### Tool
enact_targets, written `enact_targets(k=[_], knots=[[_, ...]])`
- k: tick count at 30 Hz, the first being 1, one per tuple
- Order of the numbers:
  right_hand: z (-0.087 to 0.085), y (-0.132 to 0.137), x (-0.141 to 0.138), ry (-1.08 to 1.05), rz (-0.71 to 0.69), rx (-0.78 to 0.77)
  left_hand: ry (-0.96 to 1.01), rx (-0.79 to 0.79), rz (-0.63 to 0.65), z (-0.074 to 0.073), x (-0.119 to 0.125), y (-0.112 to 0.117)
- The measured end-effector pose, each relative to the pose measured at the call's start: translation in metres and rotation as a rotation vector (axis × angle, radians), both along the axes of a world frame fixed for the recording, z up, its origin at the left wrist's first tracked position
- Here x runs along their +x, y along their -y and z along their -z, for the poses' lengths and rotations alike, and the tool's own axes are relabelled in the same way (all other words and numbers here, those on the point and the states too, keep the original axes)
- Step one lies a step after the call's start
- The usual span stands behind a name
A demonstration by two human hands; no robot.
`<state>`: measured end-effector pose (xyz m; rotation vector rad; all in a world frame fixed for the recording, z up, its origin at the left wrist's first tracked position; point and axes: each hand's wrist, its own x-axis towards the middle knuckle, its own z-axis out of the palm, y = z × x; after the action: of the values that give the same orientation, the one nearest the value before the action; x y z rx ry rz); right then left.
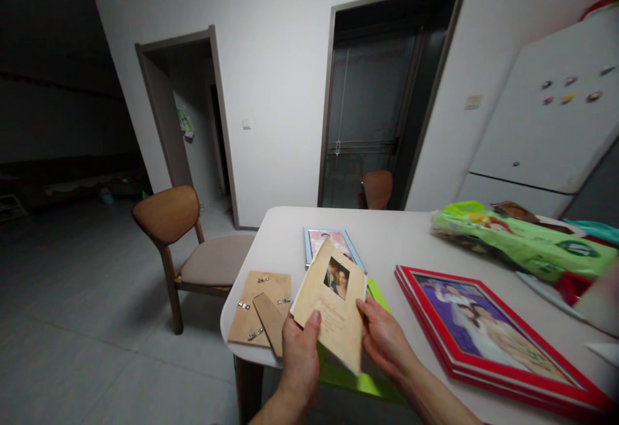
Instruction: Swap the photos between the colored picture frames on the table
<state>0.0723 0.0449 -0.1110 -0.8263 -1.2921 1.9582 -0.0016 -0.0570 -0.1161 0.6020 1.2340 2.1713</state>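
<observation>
Between my two hands is a cream printed card (333,322) with a small photo of two people on it, tilted above the table. My left hand (300,351) grips its lower left edge, thumb on the front. On the right edge, my right hand (384,338) pinches it. Under the card lies a lime-green frame (377,296), mostly covered. Left of it rests a brown frame backing board (256,283) with metal clips and a stand leg (268,318). Beyond the card is a light-blue picture frame (358,257), partly hidden.
Red picture frames (449,354), stacked, lie on the right of the white table (387,238). Behind them is a green plastic package (522,238). A wooden chair (167,215) stands left of the table, another chair (377,189) beyond it. At right is a white fridge (541,128).
</observation>
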Motion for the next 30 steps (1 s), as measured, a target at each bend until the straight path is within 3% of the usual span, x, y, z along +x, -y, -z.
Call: enact_targets(k=[4, 7, 11, 16, 20, 22, 26, 30], knots=[[-0.013, -0.03, 0.026, 0.26, -0.034, 0.183, -0.122, -0.153, 0.052, 0.004, -0.01, 0.006], [-0.011, -0.044, 0.036, 0.414, -0.074, 0.276, -0.401, -0.366, 0.071, 0.011, -0.012, 0.01], [-0.001, -0.047, 0.031, 0.43, -0.114, 0.242, -0.777, -0.55, 0.162, 0.02, -0.004, 0.013], [0.008, -0.05, 0.023, 0.381, -0.138, 0.194, -0.975, -0.606, 0.187, 0.027, -0.002, 0.015], [0.015, -0.055, 0.023, 0.416, -0.153, 0.259, -1.022, -0.602, 0.209, 0.029, -0.004, 0.018], [0.017, -0.057, 0.021, 0.517, -0.146, 0.397, -1.048, -0.599, 0.228, 0.026, -0.003, 0.019], [0.014, -0.06, 0.017, 0.803, -0.089, 0.834, -1.11, -0.613, 0.266, 0.017, -0.002, 0.022], [0.012, -0.06, 0.018, 1.098, -0.063, 1.041, -1.198, -0.687, 0.28, 0.015, -0.002, 0.02]])
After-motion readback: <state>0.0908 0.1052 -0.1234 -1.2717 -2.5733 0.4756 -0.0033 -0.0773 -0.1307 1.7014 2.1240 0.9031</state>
